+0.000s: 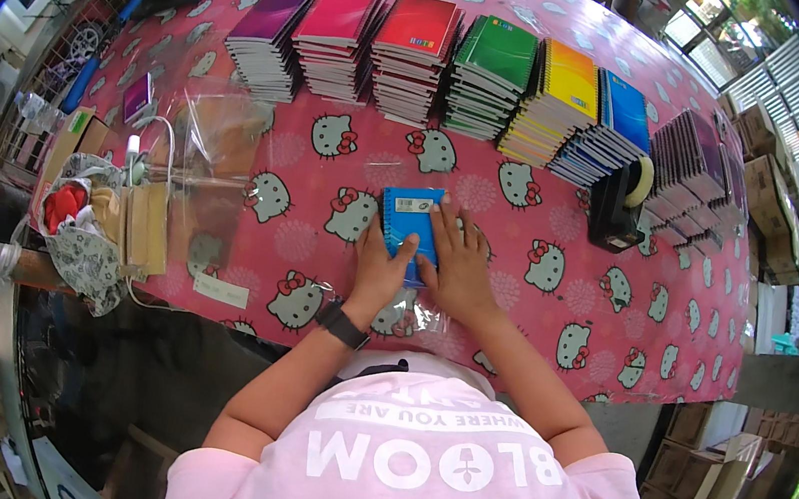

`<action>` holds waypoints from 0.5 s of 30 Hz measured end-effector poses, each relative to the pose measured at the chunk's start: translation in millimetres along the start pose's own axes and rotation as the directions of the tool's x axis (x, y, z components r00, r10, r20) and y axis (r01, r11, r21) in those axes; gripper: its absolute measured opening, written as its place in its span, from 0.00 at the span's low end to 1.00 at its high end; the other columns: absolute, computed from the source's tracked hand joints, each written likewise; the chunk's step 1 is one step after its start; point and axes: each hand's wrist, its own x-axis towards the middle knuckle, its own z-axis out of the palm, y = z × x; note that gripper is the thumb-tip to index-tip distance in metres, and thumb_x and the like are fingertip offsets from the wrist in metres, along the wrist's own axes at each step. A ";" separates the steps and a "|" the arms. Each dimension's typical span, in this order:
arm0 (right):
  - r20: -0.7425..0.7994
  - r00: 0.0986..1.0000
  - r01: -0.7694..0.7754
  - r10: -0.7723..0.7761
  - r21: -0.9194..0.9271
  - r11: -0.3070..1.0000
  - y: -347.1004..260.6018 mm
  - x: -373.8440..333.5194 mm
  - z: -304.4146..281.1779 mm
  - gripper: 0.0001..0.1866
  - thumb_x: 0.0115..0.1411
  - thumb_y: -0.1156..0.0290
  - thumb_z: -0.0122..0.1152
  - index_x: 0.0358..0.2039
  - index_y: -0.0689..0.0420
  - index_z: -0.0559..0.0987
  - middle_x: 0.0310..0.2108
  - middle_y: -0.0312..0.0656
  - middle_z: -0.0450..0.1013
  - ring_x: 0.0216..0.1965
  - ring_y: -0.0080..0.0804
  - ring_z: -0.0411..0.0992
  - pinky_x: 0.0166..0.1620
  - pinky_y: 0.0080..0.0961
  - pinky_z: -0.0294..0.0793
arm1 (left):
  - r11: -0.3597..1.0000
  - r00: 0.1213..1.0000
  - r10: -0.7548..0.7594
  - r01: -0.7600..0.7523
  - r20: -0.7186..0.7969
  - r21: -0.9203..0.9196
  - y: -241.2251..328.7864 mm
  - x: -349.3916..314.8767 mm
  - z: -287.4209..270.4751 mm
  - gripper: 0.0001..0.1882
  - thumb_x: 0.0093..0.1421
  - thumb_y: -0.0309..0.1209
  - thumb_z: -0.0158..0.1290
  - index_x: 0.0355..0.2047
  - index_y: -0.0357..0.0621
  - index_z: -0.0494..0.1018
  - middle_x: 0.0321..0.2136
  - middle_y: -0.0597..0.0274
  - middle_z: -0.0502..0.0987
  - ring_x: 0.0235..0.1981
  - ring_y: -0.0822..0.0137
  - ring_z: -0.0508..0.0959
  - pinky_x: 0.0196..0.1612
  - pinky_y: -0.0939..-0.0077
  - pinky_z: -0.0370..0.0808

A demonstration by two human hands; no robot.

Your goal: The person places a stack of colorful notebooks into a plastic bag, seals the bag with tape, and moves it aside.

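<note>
Both hands flat on blue notebook (pixel 410 221) at near-centre of pink cat-print surface (pixel 532 317); left hand (pixel 379 265) and right hand (pixel 458 262) fingers spread, pressing, not clamped; clear plastic sleeve (pixel 406 311) under wrists; coloured notebook stacks (pixel 443 69) behind; tape dispenser (pixel 620 203) right.

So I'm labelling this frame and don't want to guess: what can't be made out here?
Head view only:
- Lower part of the blue notebook: covered by the left hand and right hand.
- Clear plastic sleeve under the hands: whether the notebook sits inside it is unclear, wrists and glare hide it.
- Contents of the patterned bag at the table's left edge: too small.
- Stacked notebooks at far right: bent and blurred by the lens rim.
</note>
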 end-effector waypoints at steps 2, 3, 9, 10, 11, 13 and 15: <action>0.034 0.999 0.024 -0.021 -0.089 0.996 -5.5 0.1 -1.5 0.32 0.55 0.61 0.48 0.60 0.57 0.56 0.63 0.44 0.48 0.61 0.53 0.48 0.55 0.56 0.49 | 1.000 1.000 0.011 -0.011 -0.014 -0.003 -8.6 -0.4 3.8 0.34 0.59 0.45 0.46 0.56 0.31 0.53 0.51 0.36 0.61 0.54 0.45 0.59 0.57 0.56 0.54; 0.044 0.998 0.044 -0.039 -0.122 0.992 -6.1 2.1 0.0 0.32 0.56 0.60 0.48 0.60 0.56 0.56 0.63 0.43 0.47 0.61 0.53 0.47 0.56 0.57 0.47 | 1.000 1.000 0.018 -0.018 -0.015 -0.010 -8.6 0.7 3.9 0.34 0.58 0.44 0.46 0.56 0.31 0.53 0.51 0.36 0.61 0.54 0.44 0.59 0.57 0.56 0.53; 0.089 0.996 0.032 -0.021 -0.122 0.992 -2.2 2.2 -0.8 0.32 0.57 0.56 0.45 0.61 0.53 0.55 0.64 0.39 0.46 0.62 0.53 0.44 0.55 0.62 0.44 | 0.952 0.990 0.071 -0.104 0.120 0.289 5.1 7.1 -24.3 0.31 0.59 0.43 0.46 0.55 0.33 0.56 0.51 0.41 0.62 0.54 0.44 0.59 0.58 0.57 0.52; 0.097 0.995 0.021 -0.009 -0.126 0.992 -3.4 1.7 -1.0 0.32 0.57 0.56 0.45 0.61 0.52 0.54 0.64 0.39 0.46 0.62 0.53 0.44 0.55 0.63 0.44 | 0.899 0.987 0.087 -0.020 -0.133 0.438 -12.5 6.8 -31.0 0.29 0.59 0.42 0.46 0.55 0.35 0.58 0.51 0.44 0.64 0.53 0.44 0.60 0.57 0.57 0.52; 0.081 0.996 0.031 -0.022 -0.114 0.993 -4.0 2.8 -1.5 0.32 0.57 0.56 0.46 0.60 0.53 0.55 0.64 0.39 0.46 0.62 0.53 0.44 0.55 0.64 0.43 | 0.829 0.919 0.136 0.100 -0.371 0.551 -30.5 6.8 -39.3 0.27 0.59 0.41 0.46 0.54 0.37 0.59 0.50 0.48 0.66 0.53 0.45 0.60 0.57 0.56 0.53; 0.051 0.998 0.036 -0.032 -0.080 0.996 -5.3 3.0 0.6 0.32 0.56 0.57 0.48 0.60 0.54 0.57 0.63 0.40 0.48 0.62 0.54 0.44 0.55 0.66 0.42 | 0.652 0.863 0.417 -0.065 -0.285 0.756 -46.6 8.0 -68.1 0.26 0.58 0.41 0.49 0.51 0.36 0.63 0.44 0.49 0.71 0.50 0.46 0.64 0.54 0.55 0.56; 0.065 0.998 0.024 -0.016 -0.119 0.993 -4.9 2.6 -0.6 0.32 0.56 0.57 0.48 0.60 0.52 0.56 0.63 0.41 0.47 0.62 0.54 0.45 0.55 0.66 0.42 | 0.680 0.835 0.484 -0.171 -0.262 0.713 -49.6 10.7 -84.1 0.25 0.55 0.40 0.52 0.47 0.35 0.66 0.37 0.51 0.74 0.44 0.50 0.69 0.49 0.57 0.61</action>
